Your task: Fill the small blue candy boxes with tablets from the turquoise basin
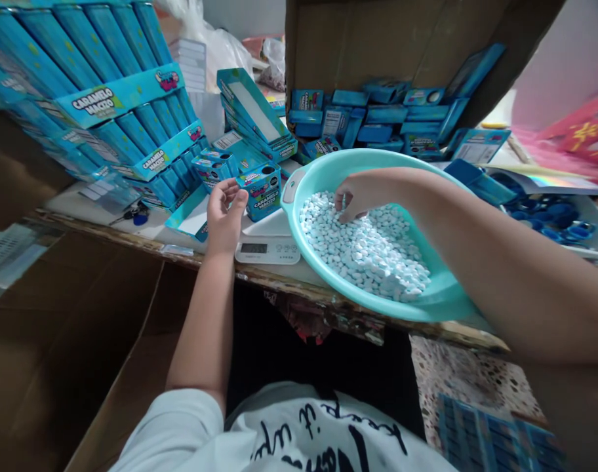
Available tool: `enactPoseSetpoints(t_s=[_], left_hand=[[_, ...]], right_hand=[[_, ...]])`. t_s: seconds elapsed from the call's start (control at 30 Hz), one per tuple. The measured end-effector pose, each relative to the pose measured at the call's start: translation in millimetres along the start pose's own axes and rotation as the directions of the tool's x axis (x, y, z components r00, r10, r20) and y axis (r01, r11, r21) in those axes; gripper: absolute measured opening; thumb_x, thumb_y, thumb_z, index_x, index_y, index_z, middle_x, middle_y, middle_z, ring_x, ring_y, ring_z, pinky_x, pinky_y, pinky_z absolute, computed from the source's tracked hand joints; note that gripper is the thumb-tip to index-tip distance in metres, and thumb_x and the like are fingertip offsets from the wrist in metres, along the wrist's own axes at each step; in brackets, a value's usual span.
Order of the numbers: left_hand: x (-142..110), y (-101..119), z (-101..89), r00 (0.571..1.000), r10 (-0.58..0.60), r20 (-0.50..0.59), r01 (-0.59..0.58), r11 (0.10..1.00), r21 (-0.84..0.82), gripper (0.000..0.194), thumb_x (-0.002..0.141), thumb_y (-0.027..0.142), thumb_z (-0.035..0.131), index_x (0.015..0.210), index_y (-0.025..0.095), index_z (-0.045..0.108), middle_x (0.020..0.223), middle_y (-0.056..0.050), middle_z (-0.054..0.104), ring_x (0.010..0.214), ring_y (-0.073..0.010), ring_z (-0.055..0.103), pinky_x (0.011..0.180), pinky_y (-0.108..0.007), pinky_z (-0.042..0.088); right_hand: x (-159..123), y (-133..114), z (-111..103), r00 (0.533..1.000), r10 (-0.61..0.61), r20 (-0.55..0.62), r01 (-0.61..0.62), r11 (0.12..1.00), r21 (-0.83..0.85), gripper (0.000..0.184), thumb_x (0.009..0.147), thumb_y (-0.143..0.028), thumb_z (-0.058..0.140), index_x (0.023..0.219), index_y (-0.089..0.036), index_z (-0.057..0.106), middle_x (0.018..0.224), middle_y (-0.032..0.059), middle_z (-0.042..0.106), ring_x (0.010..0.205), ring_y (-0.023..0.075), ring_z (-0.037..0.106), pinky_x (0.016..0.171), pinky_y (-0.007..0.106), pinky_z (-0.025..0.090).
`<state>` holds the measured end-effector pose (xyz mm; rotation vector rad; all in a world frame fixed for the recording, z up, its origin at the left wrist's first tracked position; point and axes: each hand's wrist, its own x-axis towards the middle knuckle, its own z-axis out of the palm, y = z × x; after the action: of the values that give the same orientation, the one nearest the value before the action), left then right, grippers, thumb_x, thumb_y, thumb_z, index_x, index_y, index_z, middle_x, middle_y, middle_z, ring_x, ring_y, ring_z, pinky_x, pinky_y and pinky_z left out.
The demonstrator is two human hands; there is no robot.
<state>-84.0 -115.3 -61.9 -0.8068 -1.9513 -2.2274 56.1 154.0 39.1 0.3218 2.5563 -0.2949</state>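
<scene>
Right hand (360, 195) at centre, fingers (346, 196) curled among pale candies (372, 255), turquoise basin (449, 292), grip indiscernible, left hand (225, 213) left of centre, fingers half-open beside blue box (263, 193)

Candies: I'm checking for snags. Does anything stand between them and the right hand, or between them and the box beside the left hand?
Nothing visible bars the right hand; it reaches into the candies. Toward the box beside the left hand, the basin's rim stands between.
</scene>
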Motion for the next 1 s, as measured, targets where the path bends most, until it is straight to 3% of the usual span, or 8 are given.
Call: enactPoseSetpoints(t_s=[0.2, 0.4, 0.57, 0.7, 0.83, 1.0], left_hand=[[-1.0, -0.8, 3.2, 0.999, 0.046, 0.002, -0.046, 0.998, 0.031, 0.067, 0.066, 0.067, 0.085, 0.111, 0.021, 0.063, 0.106, -0.008, 0.064, 0.105, -0.0234, 0.064, 0.09, -0.034, 0.053], [-5.5, 9.5, 1.8, 1.0, 0.001, -0.022, -0.001, 1.0, 0.004, 0.06, 0.076, 0.066, 0.078, 0.116, 0.024, 0.064, 0.113, -0.008, 0.066, 0.111, -0.0237, 0.064, 0.093, -0.035, 0.053], [-8.4, 15.7, -0.7, 0.99, 0.031, -0.138, -0.034, 0.999, -0.015, 0.046, 0.086, 0.057, 0.072, 0.115, 0.021, 0.068, 0.111, -0.008, 0.069, 0.108, -0.0212, 0.065, 0.092, -0.032, 0.052], [-7.9, 16.0, -3.1, 0.966, 0.032, -0.256, -0.064, 0.991, -0.12, 0.039, 0.089, 0.05, 0.069, 0.113, 0.019, 0.069, 0.104, -0.008, 0.07, 0.103, -0.0193, 0.066, 0.093, -0.031, 0.052], [-8.8, 20.2, -2.4, 0.954, -0.015, -0.3, -0.052, 0.976, -0.214, 0.035, 0.089, 0.048, 0.066, 0.107, 0.019, 0.07, 0.095, -0.006, 0.069, 0.097, -0.0194, 0.067, 0.09, -0.032, 0.053], [-11.0, 28.6, -1.3, 0.952, 0.011, -0.305, -0.101, 0.954, -0.281, 0.032, 0.087, 0.049, 0.067, 0.099, 0.019, 0.071, 0.086, -0.004, 0.065, 0.092, -0.0191, 0.067, 0.088, -0.032, 0.054]], right_hand=[[0.3, 4.6, 0.7, 0.996, -0.07, -0.054, 0.068, 0.997, -0.048, 0.033, 0.083, -0.031, 0.076, 0.114, -0.021, 0.074, 0.091, 0.0015, 0.075, 0.074, 0.0149, 0.065, 0.068, 0.026, 0.039], [4.4, 4.2, 5.2, 0.994, -0.072, -0.084, 0.068, 0.996, -0.057, 0.027, 0.08, -0.026, 0.077, 0.106, -0.025, 0.075, 0.094, -0.001, 0.074, 0.078, 0.0173, 0.066, 0.068, 0.026, 0.041], [0.2, 0.1, 5.3, 0.995, -0.046, -0.088, 0.04, 0.997, -0.061, 0.027, 0.076, -0.029, 0.078, 0.103, -0.027, 0.075, 0.095, -0.0018, 0.072, 0.079, 0.0191, 0.065, 0.064, 0.026, 0.04], [-5.8, -8.2, 4.3, 0.997, -0.004, -0.071, -0.001, 0.998, -0.07, 0.027, 0.077, -0.031, 0.075, 0.103, -0.029, 0.073, 0.098, -0.0016, 0.071, 0.077, 0.0199, 0.063, 0.06, 0.029, 0.039], [-5.7, -14.3, 7.3, 0.999, 0.014, -0.039, -0.017, 0.996, -0.086, 0.024, 0.076, -0.032, 0.074, 0.098, -0.026, 0.068, 0.093, -0.0006, 0.069, 0.073, 0.0203, 0.061, 0.058, 0.031, 0.037], [-6.3, -18.2, 12.4, 0.999, 0.033, -0.01, -0.034, 0.992, -0.123, 0.019, 0.076, -0.032, 0.07, 0.093, -0.026, 0.063, 0.087, 0.0014, 0.067, 0.072, 0.0221, 0.058, 0.058, 0.032, 0.034]])
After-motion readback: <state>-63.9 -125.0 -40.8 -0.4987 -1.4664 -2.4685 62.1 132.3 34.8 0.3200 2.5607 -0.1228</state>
